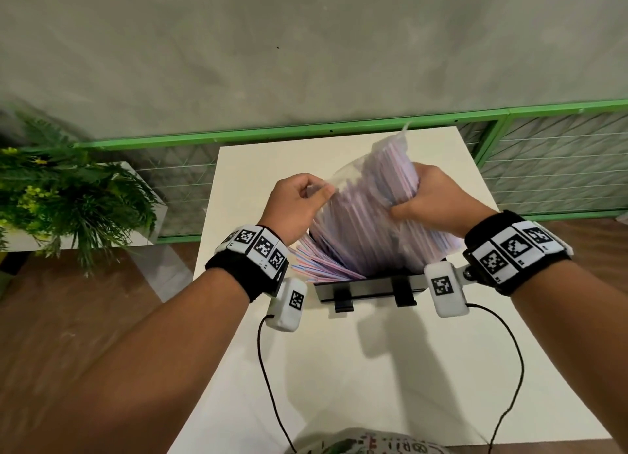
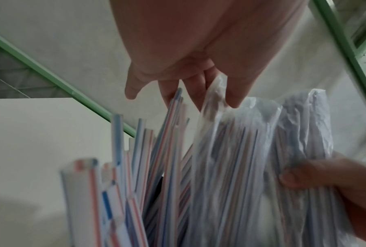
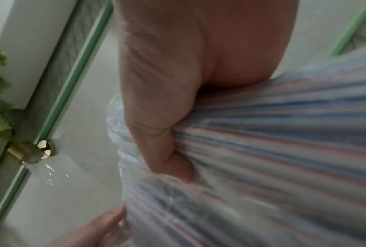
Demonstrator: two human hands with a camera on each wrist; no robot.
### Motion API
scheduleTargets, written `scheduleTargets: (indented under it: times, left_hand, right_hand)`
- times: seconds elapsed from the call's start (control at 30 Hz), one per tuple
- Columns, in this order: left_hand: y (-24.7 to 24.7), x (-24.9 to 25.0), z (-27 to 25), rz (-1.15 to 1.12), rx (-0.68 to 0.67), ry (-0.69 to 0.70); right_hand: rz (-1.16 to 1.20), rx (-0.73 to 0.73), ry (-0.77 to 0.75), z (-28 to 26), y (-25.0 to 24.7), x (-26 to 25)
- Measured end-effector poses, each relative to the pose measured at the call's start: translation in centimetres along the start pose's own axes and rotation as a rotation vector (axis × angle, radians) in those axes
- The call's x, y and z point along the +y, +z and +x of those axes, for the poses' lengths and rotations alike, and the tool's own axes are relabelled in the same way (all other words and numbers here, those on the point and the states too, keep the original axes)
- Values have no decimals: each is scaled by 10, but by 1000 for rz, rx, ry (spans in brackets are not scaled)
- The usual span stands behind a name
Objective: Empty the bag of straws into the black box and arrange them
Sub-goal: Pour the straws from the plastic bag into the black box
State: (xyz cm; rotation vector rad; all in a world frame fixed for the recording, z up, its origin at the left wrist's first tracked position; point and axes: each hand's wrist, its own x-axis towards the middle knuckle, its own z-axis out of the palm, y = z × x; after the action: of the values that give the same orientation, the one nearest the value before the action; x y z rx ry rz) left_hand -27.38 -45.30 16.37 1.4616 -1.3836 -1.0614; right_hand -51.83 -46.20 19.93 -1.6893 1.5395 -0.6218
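A clear plastic bag (image 1: 370,181) full of red-and-blue striped straws stands tilted, mouth down, in the black box (image 1: 367,288) on the white table. My left hand (image 1: 306,198) pinches the bag's left edge (image 2: 215,93) between thumb and fingers. My right hand (image 1: 424,198) grips the bundle through the plastic (image 3: 262,150), thumb pressed into it. Loose straws (image 1: 316,263) fan out of the box at its left side; in the left wrist view their ends (image 2: 123,167) stick up beside the bag. Most of the box is hidden by the straws.
The small white table (image 1: 373,368) has bare surface in front of the box. A green metal railing (image 1: 306,132) runs behind it. A potted fern (image 1: 68,195) stands on a white stand to the left. Cables hang from both wrist cameras.
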Motion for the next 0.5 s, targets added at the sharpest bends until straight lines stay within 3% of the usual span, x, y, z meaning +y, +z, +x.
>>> scheduleTargets:
  times: [0.4, 0.5]
  left_hand:
    - [-4, -2, -2, -15, 2, 32]
    - [-3, -6, 0, 17, 9, 48]
  right_hand:
    - [55, 53, 3, -5, -3, 0]
    - [7, -31, 12, -7, -5, 1]
